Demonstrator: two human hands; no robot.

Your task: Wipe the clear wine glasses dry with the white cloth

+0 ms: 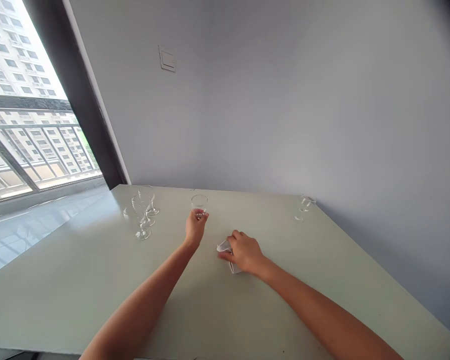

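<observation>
The clear, round-rimmed drinking glass [199, 203] stands upright, its long axis vertical and its open mouth facing up. The left hand [195, 229] grips its lower part with the fingers closed around it, hiding the glass's foot, so whether it touches the table cannot be told. To the right of that glass, the right hand [243, 252] lies palm down, fingers together, pressing on a crumpled white cloth napkin [225, 247], whose longer side runs roughly from the hand toward the table edge. Left of the held glass, a close cluster of clear stemmed wine glasses [144, 212] stands on the pale green table [97, 285]. One more clear stemmed glass [304, 206] stands well to its right. Beyond it rises a plain grey wall [285, 100] with a white light switch [167, 58], and to its left, a dark-framed window [41, 145] shows balcony railings and apartment blocks.
</observation>
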